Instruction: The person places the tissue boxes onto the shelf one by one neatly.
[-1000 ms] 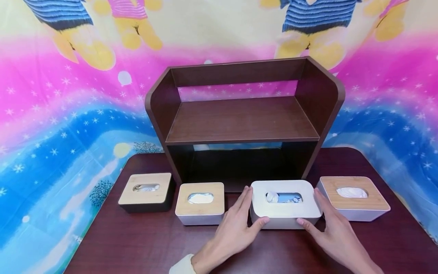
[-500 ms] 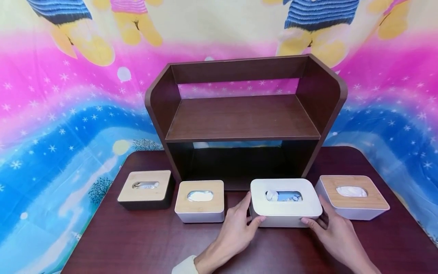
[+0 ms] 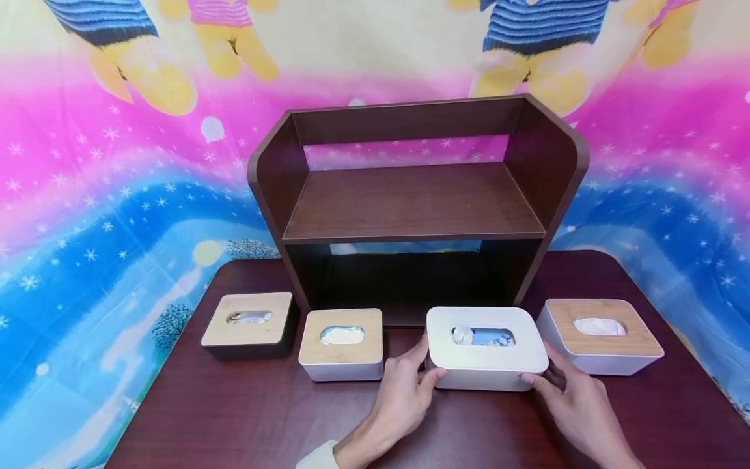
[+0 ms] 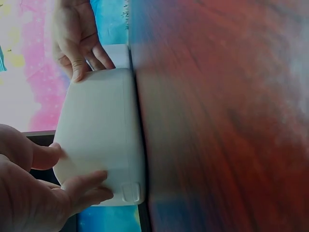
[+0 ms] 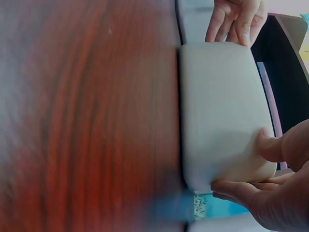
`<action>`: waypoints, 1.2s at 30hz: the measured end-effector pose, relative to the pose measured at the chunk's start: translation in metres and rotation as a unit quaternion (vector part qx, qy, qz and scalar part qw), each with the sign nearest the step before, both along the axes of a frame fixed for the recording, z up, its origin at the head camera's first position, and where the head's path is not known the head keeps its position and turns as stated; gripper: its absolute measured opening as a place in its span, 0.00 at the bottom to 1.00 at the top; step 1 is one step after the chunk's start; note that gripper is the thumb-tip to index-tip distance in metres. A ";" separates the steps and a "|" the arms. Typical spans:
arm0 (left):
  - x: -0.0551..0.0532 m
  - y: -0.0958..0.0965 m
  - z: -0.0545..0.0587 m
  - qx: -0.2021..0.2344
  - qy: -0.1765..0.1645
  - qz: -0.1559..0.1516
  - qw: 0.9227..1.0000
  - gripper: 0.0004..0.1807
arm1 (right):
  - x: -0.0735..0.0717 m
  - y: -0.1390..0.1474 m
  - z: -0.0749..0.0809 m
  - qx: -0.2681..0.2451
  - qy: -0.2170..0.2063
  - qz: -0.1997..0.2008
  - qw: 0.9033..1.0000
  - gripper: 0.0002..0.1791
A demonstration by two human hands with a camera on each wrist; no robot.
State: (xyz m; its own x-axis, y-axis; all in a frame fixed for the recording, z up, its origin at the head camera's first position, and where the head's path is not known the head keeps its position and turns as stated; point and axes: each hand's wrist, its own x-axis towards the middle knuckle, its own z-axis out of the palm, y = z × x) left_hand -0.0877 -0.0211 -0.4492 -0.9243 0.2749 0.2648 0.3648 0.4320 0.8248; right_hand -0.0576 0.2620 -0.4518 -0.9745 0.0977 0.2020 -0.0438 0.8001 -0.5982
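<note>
A white tissue box (image 3: 483, 359) with an oval slot showing blue and white packaging sits near the shelf's lower front. My left hand (image 3: 402, 393) grips its left end, thumb on the front face and fingers down the side. At the other end, my right hand (image 3: 577, 398) holds it the same way. Both wrist views show the plain front of the white box (image 4: 99, 116) between the two hands. Some fingertips are hidden behind its ends. Whether its base touches the table, I cannot tell.
A dark brown two-tier shelf (image 3: 416, 202) stands behind on the reddish-brown table (image 3: 234, 417). Three wood-lidded tissue boxes flank the white one: a black-based box (image 3: 246, 334), a small white-based box (image 3: 342, 357) and another white-based box (image 3: 612, 355) close to my right hand.
Fingers of both hands have slid lower down the box's ends, and the thumbs have moved outward to its front corners. The box stays in nearly the same place.
</note>
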 end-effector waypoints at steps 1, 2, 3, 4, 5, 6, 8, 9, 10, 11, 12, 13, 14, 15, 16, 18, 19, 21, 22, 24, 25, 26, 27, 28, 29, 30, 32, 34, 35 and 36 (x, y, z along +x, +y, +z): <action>0.001 -0.001 0.000 0.000 0.001 0.002 1.000 0.33 | 0.001 -0.001 -0.001 -0.009 0.006 0.000 1.000 0.39; 0.001 -0.002 0.001 -0.002 0.002 0.005 1.000 0.33 | 0.002 -0.002 -0.002 -0.016 0.013 0.000 1.000 0.38; 0.002 -0.002 0.001 -0.005 0.005 0.009 1.000 0.33 | 0.002 -0.003 -0.002 -0.022 0.021 0.000 1.000 0.37; 0.002 -0.003 0.002 -0.008 0.008 0.013 1.000 0.33 | 0.003 -0.003 -0.003 -0.026 0.028 -0.002 0.999 0.37; 0.002 -0.004 0.003 -0.009 0.010 0.016 1.000 0.33 | 0.004 -0.004 -0.003 -0.028 0.036 -0.003 0.999 0.36; 0.002 -0.004 0.004 -0.006 0.008 0.017 1.000 0.33 | 0.004 -0.005 -0.003 -0.029 0.044 -0.005 0.999 0.36; 0.002 -0.006 0.006 0.006 0.002 0.017 1.000 0.33 | 0.004 -0.007 -0.002 -0.028 0.060 -0.008 0.998 0.35; 0.002 -0.007 0.007 0.013 0.000 0.017 1.000 0.33 | 0.004 -0.008 -0.001 -0.025 0.069 -0.011 0.997 0.35; 0.001 -0.008 0.009 0.019 -0.001 0.017 1.000 0.33 | 0.004 -0.009 -0.001 -0.023 0.078 -0.013 0.997 0.35; 0.000 -0.009 0.010 0.025 -0.001 0.018 1.000 0.33 | 0.003 -0.010 0.000 -0.022 0.086 -0.015 0.996 0.35; -0.001 -0.009 0.011 0.029 0.000 0.020 0.999 0.33 | 0.002 -0.012 0.001 -0.020 0.092 -0.018 0.995 0.35; -0.002 -0.010 0.012 0.030 0.004 0.024 0.999 0.32 | 0.000 -0.014 0.002 -0.018 0.095 -0.021 0.995 0.35; -0.003 -0.011 0.012 0.030 0.008 0.029 0.999 0.32 | -0.001 -0.016 0.004 -0.020 0.096 -0.023 0.995 0.35; -0.004 -0.011 0.013 0.030 0.011 0.034 0.999 0.32 | -0.003 -0.018 0.005 -0.025 0.095 -0.023 0.995 0.35; -0.005 -0.012 0.014 0.027 0.013 0.040 0.999 0.32 | -0.005 -0.020 0.006 -0.031 0.094 -0.024 0.995 0.35; -0.007 -0.012 0.014 0.023 0.016 0.051 0.998 0.31 | -0.010 -0.024 0.008 -0.046 0.095 -0.023 0.994 0.34; -0.008 -0.012 0.014 0.021 0.018 0.056 0.998 0.31 | -0.012 -0.025 0.009 -0.057 0.096 -0.020 0.994 0.34; -0.010 -0.012 0.015 0.014 0.025 0.068 0.997 0.30 | -0.016 -0.028 0.010 -0.083 0.103 -0.013 0.991 0.34; -0.012 -0.011 0.015 0.011 0.030 0.074 0.997 0.30 | -0.018 -0.030 0.010 -0.091 0.108 -0.010 0.990 0.34; -0.015 -0.011 0.016 0.009 0.036 0.084 0.996 0.29 | -0.024 -0.032 0.012 -0.109 0.111 -0.001 0.988 0.34; -0.016 -0.010 0.017 0.007 0.039 0.088 0.995 0.29 | -0.026 -0.033 0.012 -0.116 0.111 0.000 0.987 0.33; -0.018 -0.009 0.018 0.006 0.041 0.093 0.995 0.29 | -0.029 -0.033 0.013 -0.121 0.110 0.000 0.987 0.33; -0.020 -0.009 0.019 0.006 0.040 0.096 0.995 0.29 | -0.032 -0.034 0.014 -0.123 0.108 0.001 0.987 0.33; -0.021 -0.008 0.020 0.008 0.039 0.100 0.994 0.29 | -0.035 -0.034 0.016 -0.125 0.105 0.000 0.987 0.33; -0.023 -0.008 0.021 0.010 0.040 0.103 0.994 0.29 | -0.038 -0.035 0.017 -0.126 0.102 -0.002 0.987 0.33; -0.026 -0.007 0.021 0.010 0.044 0.108 0.993 0.29 | -0.041 -0.035 0.018 -0.126 0.100 -0.002 0.987 0.33; -0.030 -0.006 0.023 0.014 0.052 0.117 0.992 0.28 | -0.047 -0.037 0.020 -0.123 0.097 -0.002 0.988 0.33; -0.036 -0.005 0.025 0.020 0.058 0.123 0.990 0.28 | -0.054 -0.038 0.022 -0.126 0.094 -0.001 0.988 0.34; -0.038 -0.005 0.026 0.022 0.059 0.125 0.990 0.28 | -0.057 -0.039 0.023 -0.128 0.091 -0.001 0.988 0.34; -0.041 -0.004 0.026 0.026 0.057 0.126 0.990 0.28 | -0.060 -0.040 0.024 -0.131 0.089 0.000 0.987 0.34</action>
